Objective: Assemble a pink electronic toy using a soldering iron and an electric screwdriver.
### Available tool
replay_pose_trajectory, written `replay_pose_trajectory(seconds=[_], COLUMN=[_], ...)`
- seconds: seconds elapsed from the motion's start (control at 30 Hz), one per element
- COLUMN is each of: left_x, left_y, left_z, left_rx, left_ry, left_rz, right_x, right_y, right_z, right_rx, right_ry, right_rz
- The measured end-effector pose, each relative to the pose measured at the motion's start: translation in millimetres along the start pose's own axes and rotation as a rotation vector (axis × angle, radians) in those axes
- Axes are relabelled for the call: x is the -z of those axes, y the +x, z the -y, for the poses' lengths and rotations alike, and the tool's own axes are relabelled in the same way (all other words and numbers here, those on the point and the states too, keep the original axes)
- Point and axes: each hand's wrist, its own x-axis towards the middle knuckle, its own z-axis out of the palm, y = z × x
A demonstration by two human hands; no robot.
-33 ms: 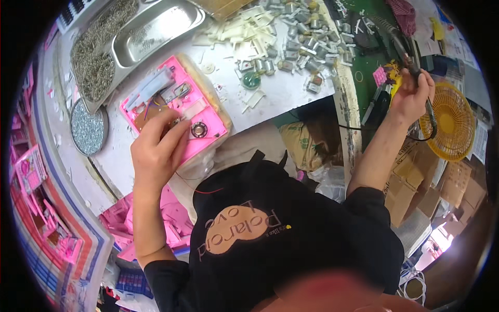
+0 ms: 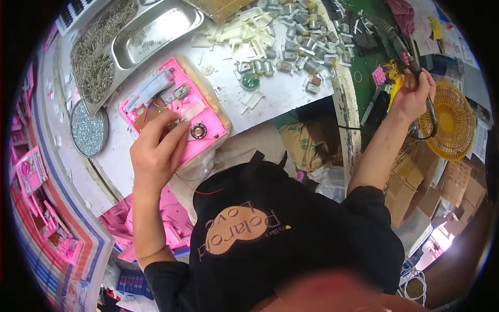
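Observation:
A pink plastic casing [image 2: 193, 150] lies open on a pale pad at the table's near edge. Inside it are a round speaker [image 2: 198, 130], thin wires and a brown board [image 2: 144, 118]. My left hand [image 2: 155, 151] rests over the casing, thumb and fingertips pinched together beside the board; whatever is between them is too small to make out. Off to the right, my right hand [image 2: 413, 99] grips the dark handle of a soldering iron [image 2: 414, 66], whose cord loops down below the hand. Its tip points away from me, over the green surface [image 2: 358, 15].
A steel tray [image 2: 115, 56] of small metal pieces and a round dish [image 2: 106, 125] of screws stand left. Small motors [image 2: 311, 65] and cream plastic parts [image 2: 239, 34] are heaped at the back. A yellow basket [image 2: 470, 127] and cardboard boxes [image 2: 410, 169] sit right.
My right hand and the soldering iron have shifted very slightly. The left hand and the casing stay almost still.

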Motion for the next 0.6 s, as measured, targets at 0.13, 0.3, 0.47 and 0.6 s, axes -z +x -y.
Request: replay_pose_trajectory(seconds=[0.13,0.3,0.47,0.6], left_x=[1,-1,4,0], left_y=[-4,-12,-18,-35], left_z=[1,14,13,13], left_rx=[-0.029,-0.07,-0.065,0.023], left_ry=[0.027,0.058,-0.021,-0.087], left_rz=[-0.025,-0.045,-0.077,-0.135], right_x=[13,-8,46,9], right_y=[35,60,100,5], right_z=[-30,-61,-90,-66], right_rx=[0.082,-0.222,-0.665,-0.557], right_ry=[-0.205,-0.475,0.068,0.08], right_rz=[-0.151,-0.074,0.236,0.361])
